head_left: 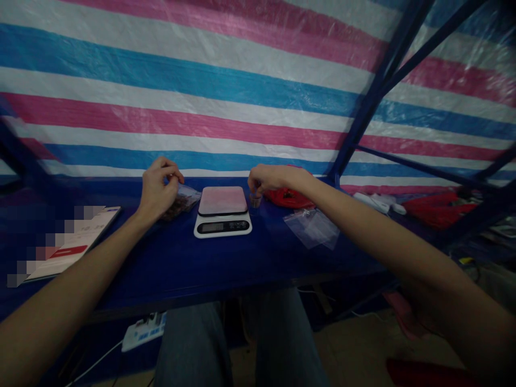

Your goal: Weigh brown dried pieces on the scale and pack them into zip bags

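Observation:
My left hand is beside a clear plastic bag with brown contents, left of the scale. Its fingers are curled in toward the thumb; what lies between the fingertips is too small to make out. To the right of the scale, my right hand reaches down, its fingers closed at the top of a small clear cup. Between the hands sits a white kitchen scale with a pinkish top; its display is too dim to read. Behind my right wrist is a red plastic bag, partly hidden.
Flat clear zip bags lie on the blue table at right. A printed booklet rests at left. Further right are white objects and another red bag. Below the table is a power strip.

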Action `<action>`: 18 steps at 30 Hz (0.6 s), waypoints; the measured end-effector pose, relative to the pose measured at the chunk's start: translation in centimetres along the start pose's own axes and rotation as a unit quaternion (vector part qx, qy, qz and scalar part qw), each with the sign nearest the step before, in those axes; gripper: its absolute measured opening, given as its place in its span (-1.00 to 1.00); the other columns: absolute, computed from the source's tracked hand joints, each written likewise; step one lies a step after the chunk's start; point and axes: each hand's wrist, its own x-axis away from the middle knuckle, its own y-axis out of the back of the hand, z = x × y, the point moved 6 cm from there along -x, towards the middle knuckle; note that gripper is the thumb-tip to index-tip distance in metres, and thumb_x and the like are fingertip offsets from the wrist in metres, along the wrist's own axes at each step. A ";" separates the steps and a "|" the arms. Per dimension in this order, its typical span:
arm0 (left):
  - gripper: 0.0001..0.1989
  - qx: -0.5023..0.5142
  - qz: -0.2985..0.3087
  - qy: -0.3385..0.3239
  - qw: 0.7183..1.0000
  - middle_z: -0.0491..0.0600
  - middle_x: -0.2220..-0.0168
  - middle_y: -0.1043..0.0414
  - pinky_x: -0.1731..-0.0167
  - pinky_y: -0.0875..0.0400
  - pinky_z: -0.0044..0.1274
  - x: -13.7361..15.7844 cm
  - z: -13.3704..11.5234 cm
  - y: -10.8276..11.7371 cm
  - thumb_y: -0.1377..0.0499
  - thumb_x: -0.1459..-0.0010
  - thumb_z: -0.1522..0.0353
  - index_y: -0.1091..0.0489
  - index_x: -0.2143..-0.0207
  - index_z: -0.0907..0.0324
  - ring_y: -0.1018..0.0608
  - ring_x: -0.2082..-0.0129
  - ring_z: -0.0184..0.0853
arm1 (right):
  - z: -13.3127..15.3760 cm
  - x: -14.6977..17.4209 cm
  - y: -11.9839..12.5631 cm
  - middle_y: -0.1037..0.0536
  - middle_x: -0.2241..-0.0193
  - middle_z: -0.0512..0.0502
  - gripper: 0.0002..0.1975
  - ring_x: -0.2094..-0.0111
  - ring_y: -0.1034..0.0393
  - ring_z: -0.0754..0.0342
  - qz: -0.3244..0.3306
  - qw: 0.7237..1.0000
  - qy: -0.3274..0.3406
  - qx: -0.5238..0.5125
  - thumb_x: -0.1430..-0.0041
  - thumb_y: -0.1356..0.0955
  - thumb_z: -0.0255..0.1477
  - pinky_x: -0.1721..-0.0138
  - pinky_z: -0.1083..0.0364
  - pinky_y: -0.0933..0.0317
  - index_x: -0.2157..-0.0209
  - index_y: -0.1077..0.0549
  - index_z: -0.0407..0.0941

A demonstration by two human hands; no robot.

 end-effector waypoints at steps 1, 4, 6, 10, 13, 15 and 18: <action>-0.76 -0.002 0.003 0.004 1.000 -0.04 0.34 -0.36 0.27 -0.33 -0.43 0.0 0.1 0.0 -0.02 0.01 0.54 -0.42 0.57 0.15 -0.45 0.30 -0.30 | 0.0 -0.1 0.0 -0.65 0.45 -0.02 -0.82 0.47 -0.41 0.15 0.007 1.000 -0.002 -0.008 0.01 -0.49 -0.71 0.41 0.15 -0.16 0.39 -0.65 -0.17; -0.76 -0.005 0.012 0.004 1.000 -0.03 0.33 -0.37 0.32 -0.30 -0.44 0.0 0.1 -0.2 -0.02 0.00 0.54 -0.42 0.58 0.16 -0.44 0.30 -0.31 | 0.0 -0.2 -0.3 -0.65 0.47 -0.02 -0.85 0.48 -0.44 0.14 0.030 0.999 0.004 -0.043 -0.06 -0.45 -0.67 0.42 0.15 -0.21 0.42 -0.64 -0.14; -0.76 -0.005 0.016 -0.002 1.000 -0.03 0.34 -0.37 0.32 -0.28 -0.44 0.0 0.1 -0.3 -0.02 0.00 0.54 -0.41 0.58 0.16 -0.44 0.30 -0.30 | -0.3 -0.2 -0.5 -0.66 0.46 -0.03 -0.84 0.48 -0.46 0.13 0.031 0.998 0.003 -0.057 -0.07 -0.43 -0.65 0.41 0.15 -0.24 0.41 -0.64 -0.14; -0.76 -0.005 0.016 -0.001 1.000 -0.03 0.35 -0.37 0.30 -0.29 -0.43 -0.1 0.1 -0.3 -0.02 0.01 0.55 -0.40 0.59 0.15 -0.44 0.30 -0.29 | -1.3 -0.5 -1.0 -0.68 0.39 -0.06 -0.86 0.42 -0.51 0.10 0.029 0.994 0.017 -0.102 -0.08 -0.42 -0.62 0.36 0.13 -0.29 0.36 -0.64 -0.14; -0.76 -0.006 0.017 -0.001 1.000 -0.02 0.35 -0.37 0.32 -0.28 -0.42 -0.2 0.0 -0.3 -0.02 0.01 0.55 -0.39 0.60 0.15 -0.44 0.31 -0.29 | -1.8 -0.8 -1.1 -0.68 0.36 -0.05 -0.85 0.40 -0.51 0.10 0.027 0.992 0.038 -0.116 -0.07 -0.41 -0.61 0.34 0.14 -0.30 0.33 -0.62 -0.14; -0.75 -0.006 0.016 0.000 1.000 -0.02 0.36 -0.37 0.33 -0.27 -0.42 -0.2 -0.1 -0.3 -0.02 0.01 0.55 -0.39 0.60 0.14 -0.44 0.32 -0.29 | -2.0 -0.7 -0.8 -0.67 0.36 -0.05 -0.83 0.39 -0.49 0.09 0.016 0.995 0.037 -0.096 -0.06 -0.41 -0.62 0.33 0.14 -0.29 0.31 -0.62 -0.15; -0.76 -0.002 0.011 0.000 1.000 -0.03 0.35 -0.37 0.32 -0.28 -0.41 -0.2 -0.1 -0.2 -0.03 0.01 0.55 -0.39 0.60 0.14 -0.44 0.31 -0.29 | -2.3 0.8 0.4 -0.66 0.30 -0.08 -0.81 0.32 -0.49 0.07 -0.038 0.998 0.003 -0.049 -0.07 -0.39 -0.63 0.27 0.14 -0.28 0.29 -0.62 -0.16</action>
